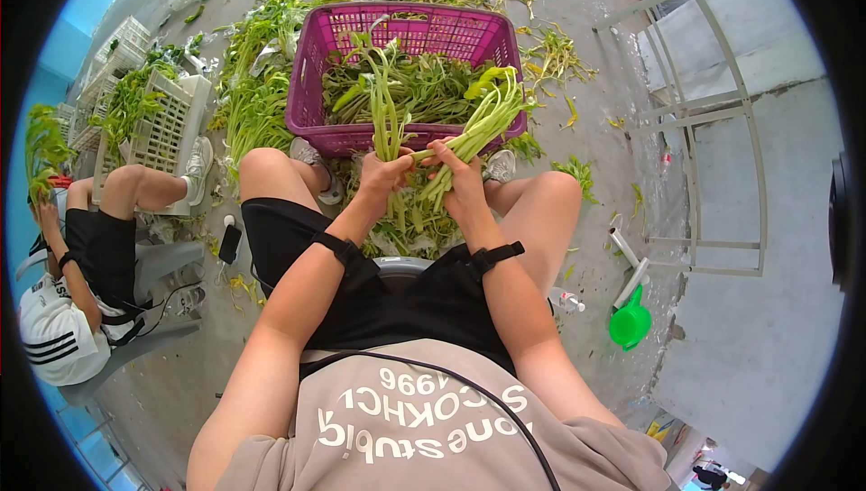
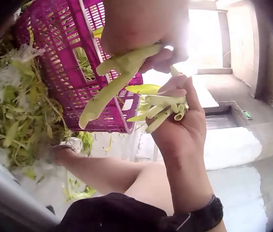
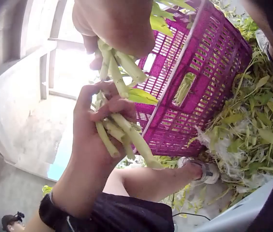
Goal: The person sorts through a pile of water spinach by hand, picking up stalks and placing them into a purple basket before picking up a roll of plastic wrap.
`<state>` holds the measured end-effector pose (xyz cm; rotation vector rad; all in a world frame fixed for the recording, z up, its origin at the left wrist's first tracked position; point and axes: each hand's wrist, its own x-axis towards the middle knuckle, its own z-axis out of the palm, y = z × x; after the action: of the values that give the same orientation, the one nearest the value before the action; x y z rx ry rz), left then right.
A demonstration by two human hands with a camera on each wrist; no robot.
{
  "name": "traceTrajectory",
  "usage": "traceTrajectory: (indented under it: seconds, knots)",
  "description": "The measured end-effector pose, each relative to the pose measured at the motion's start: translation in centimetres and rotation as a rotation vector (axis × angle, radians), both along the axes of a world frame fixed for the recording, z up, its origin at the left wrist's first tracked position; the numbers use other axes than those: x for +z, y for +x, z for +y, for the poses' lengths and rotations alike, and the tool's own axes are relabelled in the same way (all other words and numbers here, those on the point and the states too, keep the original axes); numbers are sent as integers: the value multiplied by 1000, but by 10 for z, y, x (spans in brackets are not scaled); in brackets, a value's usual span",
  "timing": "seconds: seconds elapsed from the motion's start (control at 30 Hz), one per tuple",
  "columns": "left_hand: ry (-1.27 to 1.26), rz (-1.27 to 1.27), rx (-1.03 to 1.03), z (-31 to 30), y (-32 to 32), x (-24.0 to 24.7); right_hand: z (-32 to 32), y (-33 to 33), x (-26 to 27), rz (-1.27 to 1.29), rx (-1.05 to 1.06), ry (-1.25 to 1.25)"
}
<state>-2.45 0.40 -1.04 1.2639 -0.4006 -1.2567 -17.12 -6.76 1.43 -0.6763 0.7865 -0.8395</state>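
Note:
My left hand [image 1: 386, 174] grips a few long leafy green stalks [image 1: 386, 99], whose tops stand up before the basket. My right hand [image 1: 460, 183] holds a thicker bundle of pale green stalks [image 1: 484, 130], slanting up to the right over the basket's near rim. Both hands are close together between the knees, a stem bridging them. In the left wrist view, hollow stem ends [image 2: 177, 111] poke out of the right fist. Thick stem ends [image 3: 124, 137] hang below the left fingers in the right wrist view. The purple plastic basket [image 1: 311, 63] holds a heap of greens.
Loose greens [image 1: 257, 99] lie heaped left of the basket, with yellowed scraps [image 1: 555, 58] to its right. More trimmings [image 1: 406, 229] cover the floor between the feet. Another person [image 1: 68, 311] sits at left beside pale crates [image 1: 167, 117]. A green dipper [image 1: 630, 318] and metal frame [image 1: 753, 175] are right.

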Motion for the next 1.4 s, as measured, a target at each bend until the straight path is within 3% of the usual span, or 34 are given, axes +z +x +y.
traceTrajectory:
  seconds: [0.43,0.77,1.07,1.17,1.23,1.4]
  knots:
    - [-25,276,-144,1,6,5,-6,-5,0,16,4,-65]
    - [-48,122,-120,0,5,-1,-3,-3,4,33,49,-78]
    - [3,232,-3,-3,5,-11,1,1,4,-19,55,-108]
    - [106,266,165,-5,17,-26,-2,-3,9,-26,-57,-132]
    - [180,79,124,-4,27,-12,-10,-11,19,-10,-142,-108]
    - [246,-71,-22,-4,16,7,-13,-16,12,58,-84,-115]
